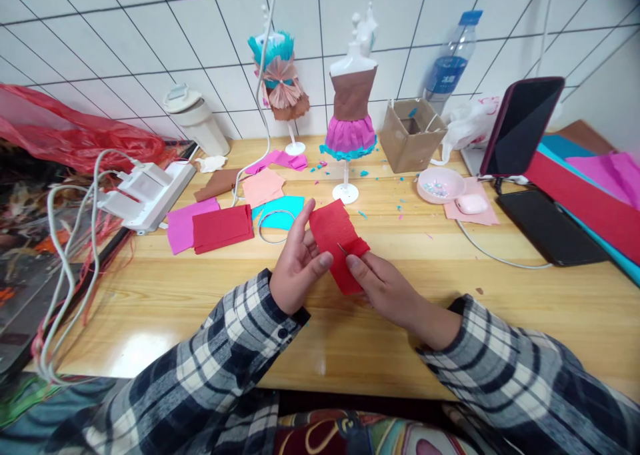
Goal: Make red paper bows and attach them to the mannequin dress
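Note:
A piece of red crepe paper [331,225] is held up between my two hands above the wooden table. My left hand [296,268] supports its left edge, fingers behind the sheet and thumb at its front. My right hand [387,281] pinches the right side, where the paper is folded over. From under the right thumb sticks out a thin needle [342,248], lying across the red sheet; its rest is hidden. Beyond my hands stands a small white dress form [353,61] with a brown top, a magenta skirt and a turquoise frill.
Left of my hands lie red [223,228], magenta [183,225] and turquoise crepe paper [283,211], plus a wire ring [261,231]. Behind stand another dressed form [280,75] and a cardboard box [411,138]. A bead bowl [440,187], propped phone [523,128] and power strip [167,195] flank them.

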`<state>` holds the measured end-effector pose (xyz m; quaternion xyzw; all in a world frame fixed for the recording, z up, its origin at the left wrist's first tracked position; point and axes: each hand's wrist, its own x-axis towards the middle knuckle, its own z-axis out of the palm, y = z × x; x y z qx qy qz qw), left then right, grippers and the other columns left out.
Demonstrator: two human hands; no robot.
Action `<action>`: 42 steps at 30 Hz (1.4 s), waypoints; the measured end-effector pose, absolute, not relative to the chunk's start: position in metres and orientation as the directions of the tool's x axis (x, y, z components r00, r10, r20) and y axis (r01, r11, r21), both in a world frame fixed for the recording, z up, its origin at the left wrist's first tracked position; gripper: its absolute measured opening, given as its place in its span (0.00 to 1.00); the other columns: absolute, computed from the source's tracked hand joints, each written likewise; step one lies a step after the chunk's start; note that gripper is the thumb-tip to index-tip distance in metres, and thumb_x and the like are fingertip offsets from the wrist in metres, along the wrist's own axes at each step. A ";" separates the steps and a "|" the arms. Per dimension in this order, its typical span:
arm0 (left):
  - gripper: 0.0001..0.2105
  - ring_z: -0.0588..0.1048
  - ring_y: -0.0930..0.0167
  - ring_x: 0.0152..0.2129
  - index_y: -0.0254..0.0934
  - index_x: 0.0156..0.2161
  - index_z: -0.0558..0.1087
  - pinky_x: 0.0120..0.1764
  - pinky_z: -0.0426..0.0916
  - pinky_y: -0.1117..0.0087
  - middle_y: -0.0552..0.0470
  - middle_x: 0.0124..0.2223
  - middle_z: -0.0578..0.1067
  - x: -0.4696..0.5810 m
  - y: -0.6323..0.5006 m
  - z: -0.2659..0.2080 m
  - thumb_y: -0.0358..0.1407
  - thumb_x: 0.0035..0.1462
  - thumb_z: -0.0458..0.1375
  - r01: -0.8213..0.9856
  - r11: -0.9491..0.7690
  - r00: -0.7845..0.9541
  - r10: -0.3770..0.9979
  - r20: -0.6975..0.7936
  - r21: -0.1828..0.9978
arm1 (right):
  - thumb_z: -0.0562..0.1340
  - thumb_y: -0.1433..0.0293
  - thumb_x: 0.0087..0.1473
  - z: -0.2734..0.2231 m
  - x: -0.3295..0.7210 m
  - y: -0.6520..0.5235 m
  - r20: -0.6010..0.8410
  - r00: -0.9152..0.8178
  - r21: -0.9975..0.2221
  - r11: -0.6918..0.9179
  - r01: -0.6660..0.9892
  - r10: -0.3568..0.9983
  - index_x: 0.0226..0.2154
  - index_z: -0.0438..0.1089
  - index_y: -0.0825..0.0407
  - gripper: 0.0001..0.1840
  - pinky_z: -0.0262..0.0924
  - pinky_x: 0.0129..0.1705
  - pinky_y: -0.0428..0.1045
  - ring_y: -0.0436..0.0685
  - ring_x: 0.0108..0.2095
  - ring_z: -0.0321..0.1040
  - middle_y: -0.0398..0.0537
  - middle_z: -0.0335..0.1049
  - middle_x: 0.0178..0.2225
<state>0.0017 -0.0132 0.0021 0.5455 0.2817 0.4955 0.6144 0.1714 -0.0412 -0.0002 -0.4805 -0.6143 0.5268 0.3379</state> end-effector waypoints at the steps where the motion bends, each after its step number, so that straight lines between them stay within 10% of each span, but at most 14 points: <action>1: 0.40 0.72 0.63 0.51 0.45 0.67 0.43 0.55 0.66 0.60 0.45 0.56 0.72 0.001 -0.012 0.002 0.38 0.57 0.61 -0.319 -0.087 0.329 0.924 0.197 0.944 | 0.47 0.53 0.63 0.000 0.172 -0.041 -0.084 -0.321 -0.969 -0.001 0.249 0.943 0.37 0.67 0.51 0.22 0.56 0.32 0.48 0.55 0.32 0.65 0.46 0.69 0.30; 28: 0.45 0.76 0.76 0.34 0.58 0.66 0.41 0.38 0.73 0.72 0.45 0.65 0.59 0.004 -0.013 0.008 0.33 0.53 0.65 -0.219 -0.108 0.299 0.939 0.173 0.970 | 0.47 0.56 0.64 -0.001 0.170 -0.042 -0.053 -0.300 -0.950 0.044 0.309 0.953 0.31 0.63 0.52 0.20 0.53 0.30 0.48 0.52 0.28 0.60 0.44 0.66 0.27; 42: 0.31 0.71 0.76 0.28 0.41 0.60 0.60 0.34 0.68 0.76 0.56 0.32 0.71 0.000 -0.004 0.002 0.34 0.52 0.64 -0.143 -0.131 0.148 0.977 0.152 0.981 | 0.48 0.55 0.63 0.000 0.171 -0.040 -0.106 -0.297 -0.940 0.002 0.342 0.949 0.35 0.66 0.52 0.21 0.55 0.32 0.49 0.54 0.29 0.62 0.46 0.68 0.30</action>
